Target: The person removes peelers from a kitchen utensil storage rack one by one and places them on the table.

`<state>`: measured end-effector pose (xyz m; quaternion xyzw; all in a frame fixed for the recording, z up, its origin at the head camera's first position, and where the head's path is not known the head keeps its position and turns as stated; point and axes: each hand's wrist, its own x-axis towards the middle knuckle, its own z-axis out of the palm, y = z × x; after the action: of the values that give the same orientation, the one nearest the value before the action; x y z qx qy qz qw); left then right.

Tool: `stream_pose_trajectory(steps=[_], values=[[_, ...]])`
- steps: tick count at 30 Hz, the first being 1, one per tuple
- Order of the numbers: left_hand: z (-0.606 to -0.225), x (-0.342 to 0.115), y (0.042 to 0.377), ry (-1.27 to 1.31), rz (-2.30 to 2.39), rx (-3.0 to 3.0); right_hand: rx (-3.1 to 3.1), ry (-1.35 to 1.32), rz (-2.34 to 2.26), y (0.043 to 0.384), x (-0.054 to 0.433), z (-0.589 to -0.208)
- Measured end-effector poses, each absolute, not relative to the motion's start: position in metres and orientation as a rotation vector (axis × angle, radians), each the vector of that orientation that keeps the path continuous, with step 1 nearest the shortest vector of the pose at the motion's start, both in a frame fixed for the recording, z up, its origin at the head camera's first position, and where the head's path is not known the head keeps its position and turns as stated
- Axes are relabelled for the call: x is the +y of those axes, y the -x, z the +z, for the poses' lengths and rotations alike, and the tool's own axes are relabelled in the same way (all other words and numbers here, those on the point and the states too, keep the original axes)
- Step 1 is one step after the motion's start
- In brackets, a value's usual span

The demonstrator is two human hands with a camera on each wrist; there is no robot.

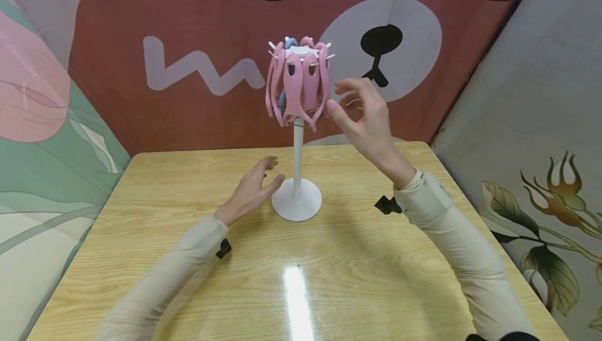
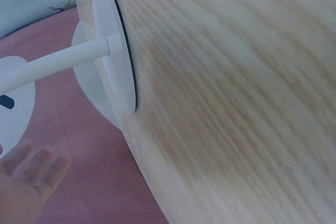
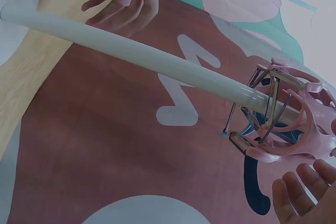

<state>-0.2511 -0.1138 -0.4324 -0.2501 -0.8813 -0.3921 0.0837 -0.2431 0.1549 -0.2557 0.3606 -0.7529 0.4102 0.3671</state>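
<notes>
A yellowish wood-grain table (image 1: 357, 289) bears a white stand (image 1: 298, 155), its round base (image 1: 297, 209) flat on the surface.

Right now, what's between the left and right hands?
The white peeler-stand pole stands between the left hand and right hand in the head view.

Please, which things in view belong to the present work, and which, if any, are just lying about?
Belong to the job:
- white stand
- pink peelers hanging on it
- at least one blue peeler, partly hidden

Only surroundings:
- wooden table
- bear cloth behind
- flowered cloths at both sides
</notes>
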Motion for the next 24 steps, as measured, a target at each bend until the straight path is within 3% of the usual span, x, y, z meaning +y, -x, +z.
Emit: stream_pose_trajectory(steps=[24], values=[[-0.435,-0.078,0.255,0.770,-1.343,-2.555,-2.015,-0.837,1.038,0.242,0.145,-0.251]])
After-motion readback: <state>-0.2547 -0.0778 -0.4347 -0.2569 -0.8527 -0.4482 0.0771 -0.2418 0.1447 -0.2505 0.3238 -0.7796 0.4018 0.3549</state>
